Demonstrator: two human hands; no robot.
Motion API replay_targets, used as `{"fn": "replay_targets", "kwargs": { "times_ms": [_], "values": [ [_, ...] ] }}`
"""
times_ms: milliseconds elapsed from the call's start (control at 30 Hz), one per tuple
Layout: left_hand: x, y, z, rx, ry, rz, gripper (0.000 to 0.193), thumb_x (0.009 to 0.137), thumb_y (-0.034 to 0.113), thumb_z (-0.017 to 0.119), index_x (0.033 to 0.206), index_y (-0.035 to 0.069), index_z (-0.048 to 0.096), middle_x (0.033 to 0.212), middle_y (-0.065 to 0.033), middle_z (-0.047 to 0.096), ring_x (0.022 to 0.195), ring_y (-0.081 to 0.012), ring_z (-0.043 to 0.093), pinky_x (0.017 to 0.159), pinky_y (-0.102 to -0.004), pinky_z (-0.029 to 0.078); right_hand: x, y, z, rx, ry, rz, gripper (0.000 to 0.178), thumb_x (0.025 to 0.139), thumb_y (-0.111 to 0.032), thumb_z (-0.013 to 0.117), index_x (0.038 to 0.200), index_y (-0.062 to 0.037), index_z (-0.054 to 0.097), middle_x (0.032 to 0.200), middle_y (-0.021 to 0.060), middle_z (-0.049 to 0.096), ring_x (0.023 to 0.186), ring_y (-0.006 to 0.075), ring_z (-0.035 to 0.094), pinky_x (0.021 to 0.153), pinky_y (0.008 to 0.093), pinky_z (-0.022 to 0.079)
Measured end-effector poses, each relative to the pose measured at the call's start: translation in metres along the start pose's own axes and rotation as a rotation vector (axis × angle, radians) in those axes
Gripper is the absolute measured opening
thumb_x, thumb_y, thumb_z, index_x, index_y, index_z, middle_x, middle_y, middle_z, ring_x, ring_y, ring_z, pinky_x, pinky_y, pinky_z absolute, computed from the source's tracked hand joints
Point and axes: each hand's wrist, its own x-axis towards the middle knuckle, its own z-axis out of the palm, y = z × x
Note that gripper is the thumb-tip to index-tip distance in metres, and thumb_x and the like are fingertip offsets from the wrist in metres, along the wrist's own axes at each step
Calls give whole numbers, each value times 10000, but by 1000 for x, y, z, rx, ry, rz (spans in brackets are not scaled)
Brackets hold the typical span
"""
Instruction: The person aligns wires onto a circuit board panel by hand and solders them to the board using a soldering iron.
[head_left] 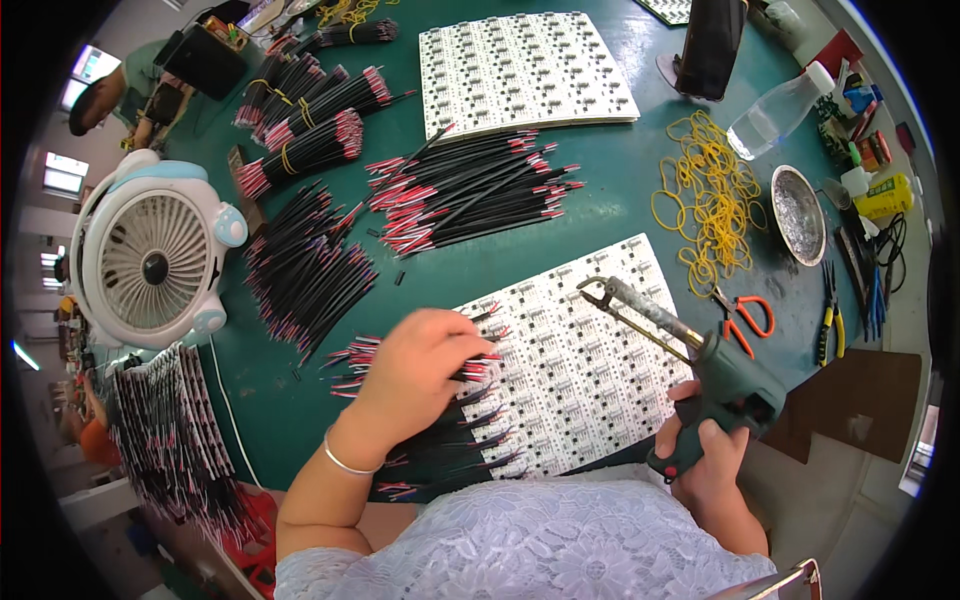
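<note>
My left hand [415, 368] is closed in a pinch around black-sleeved wires with red and white ends [355, 362], over the left edge of a white circuit board panel [600, 390]. Its fingertips partly hide the wire tips. More wires [440, 442] lie along that edge below the hand, their ends on the panel. My right hand [705, 455] grips the handle of a dark green soldering gun [735, 385]. The gun's long metal tip [640, 300] points up and left above the panel's upper part, apart from my left hand.
Loose wires [470, 195] and banded bundles [310, 150] lie beyond; a stack of panels [525, 70] sits at the back. To the right are yellow rubber bands [705, 190], a bottle [780, 112], a metal bowl [798, 215] and orange-handled cutters [740, 318]. A fan [150, 255] stands left.
</note>
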Motion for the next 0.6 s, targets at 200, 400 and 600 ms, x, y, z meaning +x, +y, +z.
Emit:
{"fn": "replay_targets", "kwargs": {
  "times_ms": [200,400,600],
  "values": [
    [2,77,-54,381,327,87,323,633,84,661,954,80,705,724,-36,481,575,-206,505,479,-301,398,-1,9,-11,83,-22,10,563,819,-215,607,1267,31,370,1111,208,528,543,212,584,447,312,495],
    [-8,58,9,318,74,-67,243,702,99,618,941,105,661,696,-31,437,561,-181,495,462,-312,401,-7,15,-13,27,-148,-29,524,810,-115,604,1264,34,390,1167,202,518,616,221,604,517,327,506],
    [-12,39,31,282,98,-90,253,614,20,665,855,97,657,775,-46,523,634,-225,541,521,-347,428,-19,15,-35,-313,-341,-9,607,826,-241,634,1341,-2,420,1254,92,538,759,193,602,689,336,487]
  ]
}}
